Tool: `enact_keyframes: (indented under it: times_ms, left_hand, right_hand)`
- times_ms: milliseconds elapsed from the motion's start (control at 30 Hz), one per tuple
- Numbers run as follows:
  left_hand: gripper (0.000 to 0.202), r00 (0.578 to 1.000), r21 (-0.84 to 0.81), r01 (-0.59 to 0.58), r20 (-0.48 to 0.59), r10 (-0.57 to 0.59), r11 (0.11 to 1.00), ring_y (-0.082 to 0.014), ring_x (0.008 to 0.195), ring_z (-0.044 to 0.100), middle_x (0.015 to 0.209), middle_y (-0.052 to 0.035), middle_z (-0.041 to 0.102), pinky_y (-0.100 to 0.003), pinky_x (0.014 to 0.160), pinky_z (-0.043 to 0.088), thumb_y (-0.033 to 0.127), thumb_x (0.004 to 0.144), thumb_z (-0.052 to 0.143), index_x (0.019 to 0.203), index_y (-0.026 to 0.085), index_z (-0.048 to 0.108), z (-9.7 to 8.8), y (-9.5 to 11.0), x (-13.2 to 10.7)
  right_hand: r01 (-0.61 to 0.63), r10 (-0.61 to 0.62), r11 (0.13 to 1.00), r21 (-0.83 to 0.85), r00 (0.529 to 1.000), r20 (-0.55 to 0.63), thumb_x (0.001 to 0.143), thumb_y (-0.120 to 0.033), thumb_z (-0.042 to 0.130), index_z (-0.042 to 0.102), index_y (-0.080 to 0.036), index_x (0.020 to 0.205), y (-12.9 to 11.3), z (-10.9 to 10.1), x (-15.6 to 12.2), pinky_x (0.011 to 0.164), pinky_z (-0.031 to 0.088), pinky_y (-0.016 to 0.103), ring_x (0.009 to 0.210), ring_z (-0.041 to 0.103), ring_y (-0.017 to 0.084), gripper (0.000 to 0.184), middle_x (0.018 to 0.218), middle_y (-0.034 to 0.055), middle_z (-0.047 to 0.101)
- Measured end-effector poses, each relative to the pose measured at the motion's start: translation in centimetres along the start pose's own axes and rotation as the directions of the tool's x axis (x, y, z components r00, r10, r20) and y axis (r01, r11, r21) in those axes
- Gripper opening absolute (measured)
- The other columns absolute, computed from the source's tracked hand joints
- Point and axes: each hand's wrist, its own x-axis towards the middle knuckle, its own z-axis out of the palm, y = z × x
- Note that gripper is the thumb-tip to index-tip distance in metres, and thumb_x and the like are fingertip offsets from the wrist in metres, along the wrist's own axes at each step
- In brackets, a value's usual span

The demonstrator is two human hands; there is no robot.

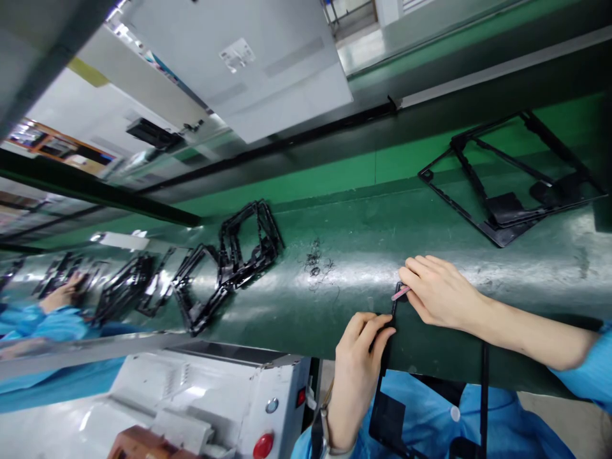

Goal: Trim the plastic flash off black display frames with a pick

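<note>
My left hand [359,363] pinches the edge of a black plastic frame [389,414] between thumb and fingers. The frame hangs over the near edge of the green bench, against a blue garment, and its lower part runs out of view. My right hand [442,294] is closed around a small pink tool [400,292], whose tip lies against the frame's edge just above my left fingers. What kind of tool it is cannot be made out, as my fingers hide most of it. Thin black shavings [314,258] lie on the bench left of my hands.
More black frames [502,207] lie overlapped at the right; several others [248,245] are heaped along the bench leftward. Another person's hand [62,294] is among frames at far left. A white machine [239,395] with a red button [262,445] stands at the lower left.
</note>
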Motion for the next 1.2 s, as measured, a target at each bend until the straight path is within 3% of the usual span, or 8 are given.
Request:
enact_keyframes:
  times_ms: [333,467,600,733,833,933,1033,1200]
  left_hand:
    - [0.02,0.997,0.13,-0.055,0.056,0.048,0.99,-0.0179,0.082,0.06,0.093,-0.0021,0.059,-0.028,0.076,0.05,0.011,0.109,0.044,0.096,0.022,0.055,0.5,0.5,-0.2]
    - [0.023,0.992,0.041,0.057,0.107,-0.061,0.998,-0.0166,0.078,0.056,0.092,-0.0019,0.055,-0.027,0.072,0.046,0.017,0.113,0.037,0.096,0.023,0.051,-0.6,0.8,-1.1]
    - [0.032,0.988,-0.105,0.132,0.1,-0.121,0.986,-0.0184,0.09,0.06,0.1,-0.0059,0.058,-0.028,0.078,0.047,0.027,0.116,0.028,0.091,0.023,0.049,-1.1,1.0,-2.4]
    - [0.033,0.949,-0.191,0.281,0.2,-0.244,0.94,-0.0141,0.065,0.047,0.083,0.0009,0.051,-0.026,0.062,0.038,0.038,0.117,0.031,0.095,0.023,0.049,-1.0,1.2,-3.1]
    - [0.036,0.924,-0.13,0.352,0.208,-0.322,0.927,-0.0145,0.064,0.044,0.076,0.0033,0.044,-0.025,0.062,0.037,0.044,0.116,0.033,0.092,0.023,0.049,-1.7,1.1,-3.0]
    - [0.036,0.931,-0.059,0.317,0.212,-0.298,0.947,-0.0153,0.066,0.052,0.076,0.0014,0.053,-0.024,0.063,0.042,0.044,0.114,0.04,0.09,0.022,0.056,-3.0,0.9,-2.4]
    - [0.032,0.956,0.017,0.207,0.209,-0.206,0.978,-0.0172,0.068,0.063,0.079,-0.0015,0.065,-0.025,0.065,0.05,0.04,0.112,0.046,0.094,0.023,0.066,-3.9,0.5,-1.9]
    - [0.026,0.977,0.173,0.003,0.208,-0.04,0.985,-0.0193,0.075,0.076,0.091,-0.0041,0.076,-0.026,0.067,0.058,0.034,0.113,0.048,0.117,0.026,0.073,-3.8,0.1,-2.3]
  right_hand:
    - [-0.002,0.002,1.0,0.003,1.0,0.004,0.09,-0.01,0.056,0.057,-0.019,0.095,0.0,0.1,-0.1,0.078,0.034,0.038,0.083,0.055,0.025,0.011,0.093,0.0062,0.061]
    - [-0.001,0.001,1.0,0.006,1.0,0.002,0.091,-0.009,0.056,0.057,-0.019,0.094,0.0,0.0,0.0,0.078,0.034,0.037,0.082,0.055,0.025,0.011,0.092,0.0063,0.061]
    - [-0.002,0.002,1.0,0.001,1.0,0.008,0.091,-0.009,0.056,0.057,-0.019,0.094,-0.1,-0.1,0.0,0.08,0.035,0.038,0.084,0.056,0.025,0.01,0.093,0.0063,0.061]
    - [-0.002,0.002,1.0,-0.004,1.0,0.005,0.09,-0.008,0.055,0.057,-0.019,0.095,-0.1,-0.1,0.0,0.081,0.036,0.038,0.085,0.057,0.025,0.011,0.093,0.0064,0.061]
    - [-0.001,0.001,1.0,0.001,1.0,0.004,0.091,-0.009,0.055,0.057,-0.019,0.094,0.0,0.0,-0.1,0.08,0.035,0.038,0.085,0.056,0.025,0.011,0.093,0.0064,0.061]
    - [0.002,-0.002,1.0,0.011,1.0,0.004,0.092,-0.01,0.055,0.057,-0.019,0.094,0.0,0.1,-0.1,0.079,0.035,0.038,0.084,0.055,0.025,0.01,0.093,0.0065,0.061]
    - [0.004,-0.004,1.0,0.018,1.0,0.002,0.092,-0.008,0.054,0.057,-0.019,0.094,0.0,0.0,-0.1,0.078,0.034,0.038,0.082,0.055,0.024,0.011,0.092,0.0067,0.062]
    - [0.005,-0.005,1.0,0.03,1.0,0.001,0.092,-0.008,0.054,0.056,-0.019,0.093,0.0,-0.2,0.0,0.076,0.033,0.038,0.082,0.055,0.025,0.012,0.092,0.0075,0.063]
